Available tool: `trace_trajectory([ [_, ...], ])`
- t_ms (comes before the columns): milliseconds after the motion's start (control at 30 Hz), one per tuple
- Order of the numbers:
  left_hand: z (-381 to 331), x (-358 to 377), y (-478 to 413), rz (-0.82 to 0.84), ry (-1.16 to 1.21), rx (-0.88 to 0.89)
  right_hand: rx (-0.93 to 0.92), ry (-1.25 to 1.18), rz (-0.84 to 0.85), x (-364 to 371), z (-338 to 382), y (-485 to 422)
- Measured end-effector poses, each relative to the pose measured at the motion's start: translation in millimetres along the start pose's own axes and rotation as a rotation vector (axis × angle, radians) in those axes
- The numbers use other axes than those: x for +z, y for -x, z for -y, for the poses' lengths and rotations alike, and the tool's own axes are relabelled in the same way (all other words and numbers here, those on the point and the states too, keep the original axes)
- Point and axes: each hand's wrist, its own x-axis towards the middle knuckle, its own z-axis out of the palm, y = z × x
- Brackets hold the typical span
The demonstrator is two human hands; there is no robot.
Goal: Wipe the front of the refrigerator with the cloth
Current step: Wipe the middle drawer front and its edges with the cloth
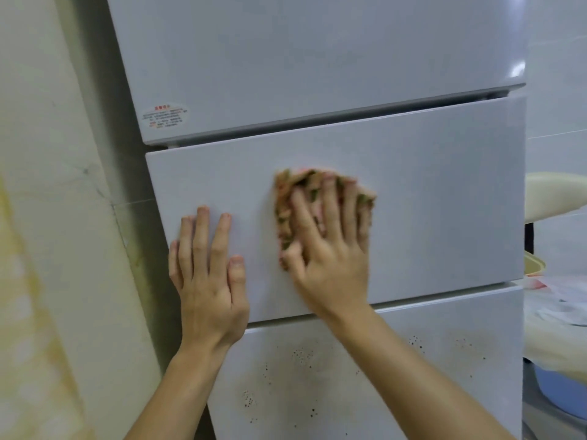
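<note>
At the far left, a pale wall (47, 217) is seen, marked with yellowish stains and a thin crack. Beside it stands the white refrigerator (317, 58), whose front is divided into an upper door, a middle panel (444, 201) and a lower panel (428, 376). A small printed sticker (165, 117) is fixed near the lower left corner of the upper door. The left hand (206, 274) is laid flat on the left end of the middle panel, with fingers straight and close together and nothing held. Well apart from it, towards the centre of the same panel, the patterned cloth (286, 192) is pressed against the surface under the right hand (330, 258), whose fingers are spread and extended over it; both are blurred. The lower panel is scattered with clusters of small dark specks. To the right of the refrigerator, a light tiled wall (556, 90) is visible, with a cream-coloured object (552, 195), crumpled white material (559, 312) and a blue basin (559, 389) below it.
</note>
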Motion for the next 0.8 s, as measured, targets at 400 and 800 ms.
trace_trajectory([
  [400,10,-4,1,0.007,0.019,-0.021,-0.23,-0.177,0.165,-14,-17,67],
  [800,12,-12,-2,-0.068,0.278,-0.019,-0.055,-0.105,0.06,10,52,-25],
])
